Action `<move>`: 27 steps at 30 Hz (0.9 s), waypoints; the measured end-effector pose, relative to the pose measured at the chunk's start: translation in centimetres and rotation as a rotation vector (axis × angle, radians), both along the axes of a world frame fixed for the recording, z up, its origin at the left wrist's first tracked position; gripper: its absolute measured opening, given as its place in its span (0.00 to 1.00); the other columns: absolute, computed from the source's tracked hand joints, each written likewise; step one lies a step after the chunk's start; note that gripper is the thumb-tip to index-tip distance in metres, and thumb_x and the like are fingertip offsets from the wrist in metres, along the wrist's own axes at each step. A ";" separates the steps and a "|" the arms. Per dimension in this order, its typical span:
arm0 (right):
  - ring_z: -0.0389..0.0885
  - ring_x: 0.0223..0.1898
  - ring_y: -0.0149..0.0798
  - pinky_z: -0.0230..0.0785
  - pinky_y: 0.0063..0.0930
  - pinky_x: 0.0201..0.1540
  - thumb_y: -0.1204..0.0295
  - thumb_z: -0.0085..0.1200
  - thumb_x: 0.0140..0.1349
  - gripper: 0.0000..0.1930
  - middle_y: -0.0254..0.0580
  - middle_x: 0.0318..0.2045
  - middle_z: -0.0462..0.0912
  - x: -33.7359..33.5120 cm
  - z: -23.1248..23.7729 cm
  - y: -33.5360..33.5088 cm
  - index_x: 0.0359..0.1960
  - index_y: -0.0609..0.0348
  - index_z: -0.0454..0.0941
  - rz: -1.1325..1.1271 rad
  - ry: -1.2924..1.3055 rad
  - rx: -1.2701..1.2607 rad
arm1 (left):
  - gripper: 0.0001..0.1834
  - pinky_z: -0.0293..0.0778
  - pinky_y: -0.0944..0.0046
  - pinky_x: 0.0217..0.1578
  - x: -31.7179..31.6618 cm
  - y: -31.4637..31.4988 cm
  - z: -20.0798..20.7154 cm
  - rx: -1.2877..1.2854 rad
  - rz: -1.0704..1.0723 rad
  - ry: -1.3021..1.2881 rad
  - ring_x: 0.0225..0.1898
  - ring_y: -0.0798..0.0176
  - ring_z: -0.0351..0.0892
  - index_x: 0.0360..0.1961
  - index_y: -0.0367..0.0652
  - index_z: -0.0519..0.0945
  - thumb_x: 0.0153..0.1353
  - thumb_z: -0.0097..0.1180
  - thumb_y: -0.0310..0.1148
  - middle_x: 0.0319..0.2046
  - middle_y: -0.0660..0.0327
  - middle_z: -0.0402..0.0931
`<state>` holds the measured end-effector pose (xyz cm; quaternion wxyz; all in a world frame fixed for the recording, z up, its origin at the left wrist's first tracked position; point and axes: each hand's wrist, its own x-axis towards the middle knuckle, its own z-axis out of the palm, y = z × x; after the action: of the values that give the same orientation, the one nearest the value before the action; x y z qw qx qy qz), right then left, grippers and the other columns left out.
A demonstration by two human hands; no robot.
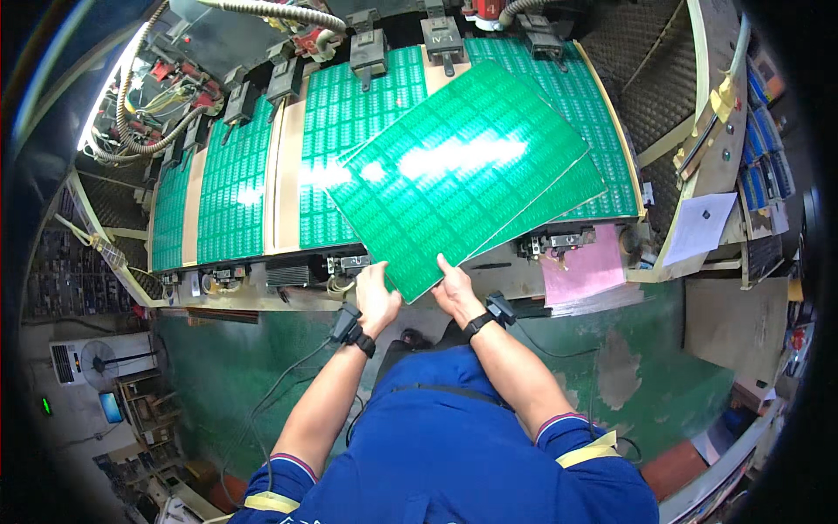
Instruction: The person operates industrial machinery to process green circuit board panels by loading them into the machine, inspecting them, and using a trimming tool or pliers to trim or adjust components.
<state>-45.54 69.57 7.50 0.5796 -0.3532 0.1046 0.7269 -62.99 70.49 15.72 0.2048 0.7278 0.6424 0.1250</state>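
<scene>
A large glossy green circuit board panel (458,166) lies tilted over the machine bed, its near corner toward me. My left hand (378,299) has its fingers closed at the left edge by that corner. On the right edge, my right hand (456,293) grips with the thumb on top and the other fingers below. A second green panel (559,199) shows from under the first, turned at a slightly different angle. Whether my right hand also touches this second panel, I cannot tell.
More green panels (234,196) lie on the bed, separated by tan strips (290,179). Dark clamp-like machine heads (443,39) and ribbed hoses (279,10) line the far edge. Pink paper (583,266) hangs at the front right. Cables trail from both wrists.
</scene>
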 end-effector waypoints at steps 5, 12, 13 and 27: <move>0.80 0.45 0.36 0.72 0.34 0.49 0.73 0.54 0.67 0.11 0.40 0.45 0.83 1.0 6.7 -2.5 0.49 0.65 0.77 -0.090 -0.266 0.125 | 0.36 0.54 0.41 0.67 -0.6 -1.1 10.7 0.245 -0.623 0.285 0.69 0.46 0.58 0.59 0.50 0.74 0.43 0.63 0.30 0.60 0.50 0.68; 0.82 0.45 0.38 0.73 0.32 0.49 0.62 0.46 0.73 0.18 0.47 0.45 0.83 3.7 23.8 -10.4 0.52 0.66 0.76 -0.148 -0.388 0.334 | 0.16 0.79 0.57 0.38 -0.1 -2.4 21.3 0.777 -1.021 -0.332 0.41 0.52 0.83 0.45 0.43 0.81 0.53 0.59 0.28 0.41 0.56 0.81; 0.82 0.46 0.37 0.73 0.32 0.50 0.59 0.44 0.73 0.20 0.47 0.45 0.83 2.6 27.5 -10.9 0.52 0.66 0.75 -0.112 -0.375 0.498 | 0.14 0.79 0.57 0.36 -0.4 -1.5 23.7 0.727 -0.928 -0.363 0.38 0.53 0.83 0.43 0.42 0.82 0.54 0.59 0.27 0.37 0.56 0.82; 0.77 0.53 0.40 0.68 0.34 0.58 0.55 0.52 0.69 0.26 0.43 0.53 0.78 -2.6 8.2 -22.6 0.61 0.58 0.69 0.140 0.119 0.407 | 0.15 0.79 0.62 0.35 -14.9 -1.5 28.1 0.166 0.408 -1.601 0.32 0.62 0.81 0.39 0.35 0.79 0.62 0.64 0.37 0.34 0.57 0.84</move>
<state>-48.13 46.98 15.74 0.5797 -0.1918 -0.0352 0.7911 -77.87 68.98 43.80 0.5189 0.3006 0.4104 0.6870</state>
